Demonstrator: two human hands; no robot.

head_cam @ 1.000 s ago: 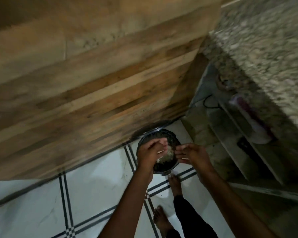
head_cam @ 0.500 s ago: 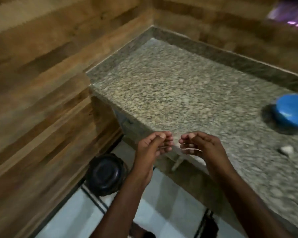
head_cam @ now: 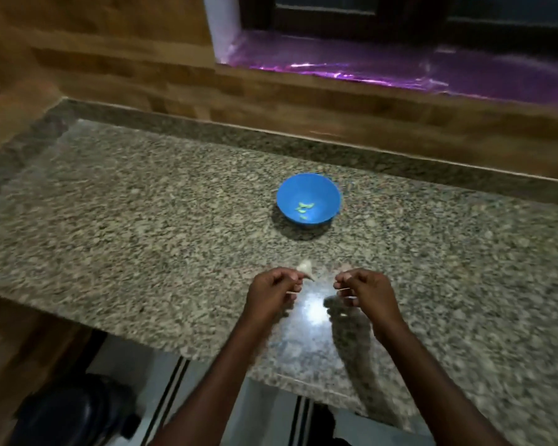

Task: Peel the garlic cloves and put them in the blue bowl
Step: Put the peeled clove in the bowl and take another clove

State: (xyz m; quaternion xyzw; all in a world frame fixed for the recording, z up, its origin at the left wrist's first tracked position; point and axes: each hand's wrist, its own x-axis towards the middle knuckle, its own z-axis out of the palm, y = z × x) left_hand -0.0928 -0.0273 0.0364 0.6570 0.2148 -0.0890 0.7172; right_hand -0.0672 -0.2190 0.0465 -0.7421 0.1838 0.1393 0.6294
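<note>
Curling over the counter, both hands [head_cam: 273, 289] [head_cam: 364, 289] (empty, seemingly).

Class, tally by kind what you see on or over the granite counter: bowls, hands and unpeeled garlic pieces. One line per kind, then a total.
Blue bowl: 1
Hands: 2, left hand and right hand
Unpeeled garlic piece on the counter: 1
Total: 4
</note>
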